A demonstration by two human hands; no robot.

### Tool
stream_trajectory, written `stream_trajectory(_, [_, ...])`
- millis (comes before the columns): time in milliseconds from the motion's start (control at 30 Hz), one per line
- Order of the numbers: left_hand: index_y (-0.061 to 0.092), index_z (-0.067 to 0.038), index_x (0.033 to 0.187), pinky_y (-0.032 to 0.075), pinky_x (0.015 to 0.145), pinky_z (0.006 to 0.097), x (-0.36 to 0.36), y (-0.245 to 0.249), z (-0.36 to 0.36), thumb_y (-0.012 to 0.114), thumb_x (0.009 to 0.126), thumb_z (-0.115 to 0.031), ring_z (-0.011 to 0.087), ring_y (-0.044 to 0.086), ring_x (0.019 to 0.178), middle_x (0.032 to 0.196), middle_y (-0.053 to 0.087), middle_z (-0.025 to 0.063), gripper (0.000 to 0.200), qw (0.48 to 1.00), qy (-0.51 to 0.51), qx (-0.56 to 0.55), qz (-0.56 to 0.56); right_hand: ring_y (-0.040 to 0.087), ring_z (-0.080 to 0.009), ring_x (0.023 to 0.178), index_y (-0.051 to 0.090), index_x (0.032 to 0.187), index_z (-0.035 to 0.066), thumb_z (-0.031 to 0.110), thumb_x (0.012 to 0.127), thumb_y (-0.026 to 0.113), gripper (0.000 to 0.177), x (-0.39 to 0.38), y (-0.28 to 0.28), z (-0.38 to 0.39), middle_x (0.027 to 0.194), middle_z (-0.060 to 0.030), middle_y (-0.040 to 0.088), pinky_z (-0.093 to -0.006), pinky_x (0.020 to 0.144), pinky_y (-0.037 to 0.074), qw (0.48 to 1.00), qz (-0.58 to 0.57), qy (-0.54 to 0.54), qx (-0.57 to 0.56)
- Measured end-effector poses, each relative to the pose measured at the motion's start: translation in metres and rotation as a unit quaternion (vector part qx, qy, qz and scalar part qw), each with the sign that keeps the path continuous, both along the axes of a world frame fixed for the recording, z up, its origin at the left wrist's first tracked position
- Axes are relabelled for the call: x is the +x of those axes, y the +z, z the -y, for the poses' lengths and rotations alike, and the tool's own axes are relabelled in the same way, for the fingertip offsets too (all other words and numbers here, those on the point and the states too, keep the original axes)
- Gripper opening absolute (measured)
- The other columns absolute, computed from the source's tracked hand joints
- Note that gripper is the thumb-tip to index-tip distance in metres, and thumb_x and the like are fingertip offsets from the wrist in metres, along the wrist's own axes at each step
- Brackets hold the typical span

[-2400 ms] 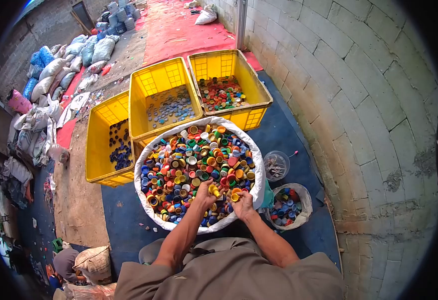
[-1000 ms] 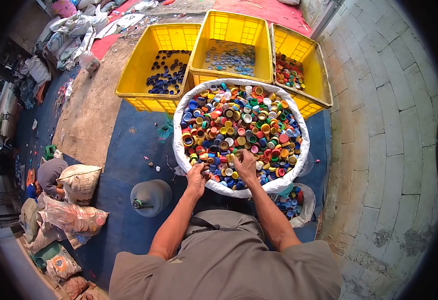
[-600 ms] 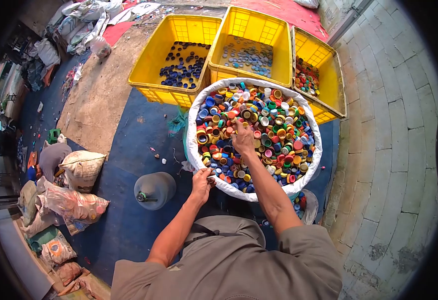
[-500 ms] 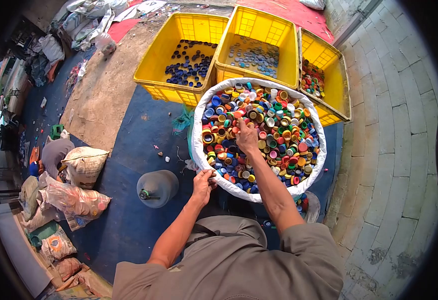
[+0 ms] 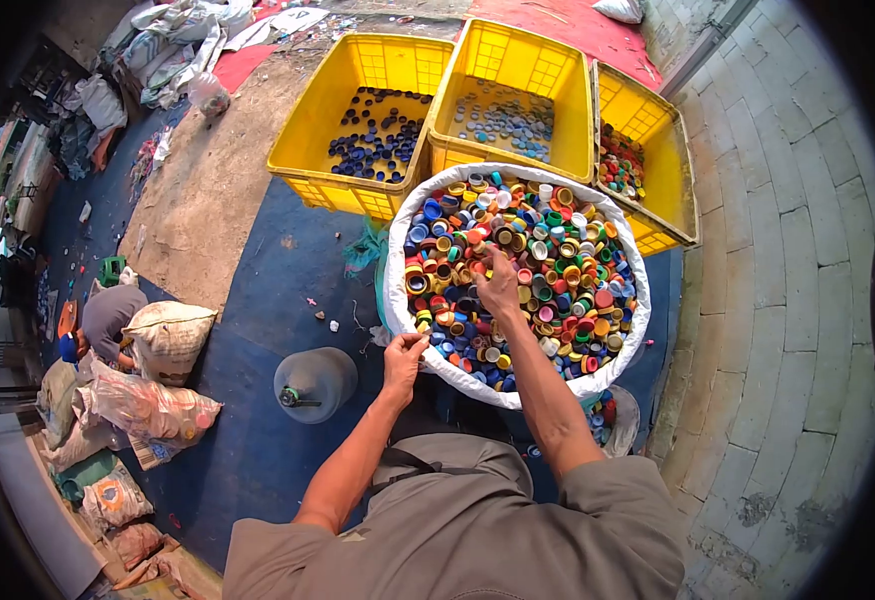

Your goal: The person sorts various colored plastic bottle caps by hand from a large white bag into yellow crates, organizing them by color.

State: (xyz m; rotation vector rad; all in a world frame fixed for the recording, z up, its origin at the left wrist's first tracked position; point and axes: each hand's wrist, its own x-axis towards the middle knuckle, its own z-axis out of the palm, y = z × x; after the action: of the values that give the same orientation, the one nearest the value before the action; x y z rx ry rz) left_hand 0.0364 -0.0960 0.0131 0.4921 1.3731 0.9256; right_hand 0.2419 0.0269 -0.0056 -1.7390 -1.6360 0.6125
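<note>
One head-worn camera with a wide fisheye lens looks steeply down over the person's own shirt (image 5: 458,530). The sack (image 5: 395,285) lies close below at mid-frame, with the crates (image 5: 518,55) beyond it at the top edge and the wall (image 5: 788,250) along the right.

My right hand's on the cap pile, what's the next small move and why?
Probably pinch one cap with the right hand and lift it clear: that hand rests mid-pile on the mixed caps, and the left hand grips the white sack at its rim, steadying it.
</note>
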Motion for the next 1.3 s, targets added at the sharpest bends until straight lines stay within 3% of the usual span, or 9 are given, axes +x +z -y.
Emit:
stream_trajectory(100, [0.059,-0.001,0.097,0.048,0.067,0.0224,0.020,0.013,-0.029,0.074,0.080,-0.011,0.0099,0.060,0.077,0.084,0.065,0.0045,0.025,0.982,-0.057,0.104,-0.149,0.061,-0.0155,0.084,0.054,0.117,0.000,0.005,0.080,0.063,0.039,0.009,0.023,0.028,0.094,-0.0079,0.061,-0.0274,0.072,0.049,0.953,-0.267,-0.103,-0.099])
stream_trajectory(200, [0.059,-0.003,0.101,0.047,0.077,0.0338,0.037,-0.008,-0.063,0.074,0.075,-0.013,0.0216,0.060,0.081,0.087,0.069,0.0079,0.032,0.924,-0.113,0.227,-0.288,0.060,-0.0225,0.088,0.055,0.105,0.001,0.006,0.075,0.053,0.030,0.029,0.012,0.064,0.095,-0.0100,0.059,-0.0348,0.079,0.048,0.701,-0.699,-0.091,-0.108])
stream_trajectory(267, [0.059,-0.005,0.105,0.043,0.081,0.0390,0.048,-0.011,-0.084,0.074,0.072,-0.015,0.0265,0.056,0.085,0.086,0.070,0.0055,0.037,0.837,-0.168,0.313,-0.417,0.059,-0.0258,0.089,0.056,0.100,0.002,0.011,0.073,0.052,0.029,0.034,0.023,0.089,0.095,-0.0125,0.060,-0.0395,0.083,0.048,0.578,-0.796,-0.122,-0.130])
stream_trajectory(333, [0.057,-0.009,0.114,0.042,0.081,0.0396,0.061,-0.010,-0.100,0.075,0.071,-0.016,0.0263,0.054,0.086,0.087,0.068,0.0026,0.047,0.761,-0.186,0.332,-0.525,0.059,-0.0266,0.089,0.057,0.098,0.002,0.012,0.073,0.052,0.028,0.035,0.024,0.110,0.094,-0.0128,0.060,-0.0402,0.083,0.048,0.564,-0.808,-0.125,-0.114])
stream_trajectory(400, [0.058,-0.009,0.117,0.041,0.082,0.0412,0.067,-0.030,-0.118,0.076,0.069,-0.016,0.0296,0.052,0.088,0.091,0.055,0.0157,0.052,0.730,-0.227,0.380,-0.520,0.059,-0.0270,0.088,0.059,0.095,0.001,0.013,0.073,0.053,0.027,0.037,0.020,0.129,0.094,-0.0130,0.061,-0.0410,0.083,0.048,0.547,-0.821,-0.118,-0.110])
stream_trajectory(467, [0.058,-0.009,0.120,0.040,0.077,0.0394,0.074,-0.030,-0.129,0.070,0.071,-0.012,0.0267,0.053,0.082,0.083,0.057,0.0125,0.051,0.663,-0.247,0.435,-0.557,0.059,-0.0267,0.088,0.060,0.094,0.001,0.014,0.073,0.053,0.026,0.036,0.030,0.145,0.094,-0.0127,0.061,-0.0410,0.083,0.048,0.532,-0.828,-0.134,-0.119])
stream_trajectory(700, [0.056,-0.005,0.120,0.040,0.076,0.0382,0.090,-0.035,-0.145,0.059,0.073,-0.003,0.0271,0.055,0.086,0.081,0.066,0.0103,0.047,0.572,-0.346,0.442,-0.598,0.058,-0.0268,0.091,0.060,0.099,0.001,0.015,0.072,0.054,0.031,0.038,0.034,0.185,0.095,-0.0124,0.061,-0.0393,0.084,0.047,0.525,-0.823,-0.169,-0.134])
stream_trajectory(1133, [0.060,-0.009,0.100,0.036,0.076,0.0368,0.089,-0.038,-0.145,0.065,0.074,-0.007,0.0244,0.055,0.086,0.079,0.064,0.0078,0.027,0.621,-0.281,0.492,-0.542,0.058,-0.0249,0.089,0.059,0.103,0.002,0.013,0.074,0.054,0.031,0.050,0.032,0.181,0.096,-0.0114,0.061,-0.0383,0.082,0.047,0.549,-0.804,-0.179,-0.139])
stream_trajectory(1300, [0.059,-0.003,0.108,0.050,0.075,0.0343,0.086,-0.020,-0.132,0.065,0.079,-0.004,0.0238,0.061,0.086,0.090,0.064,0.0111,0.030,0.827,-0.190,0.379,-0.369,0.058,-0.0240,0.088,0.058,0.103,0.002,0.012,0.074,0.054,0.031,0.044,0.035,0.171,0.094,-0.0106,0.060,-0.0364,0.082,0.046,0.543,-0.808,-0.176,-0.146])
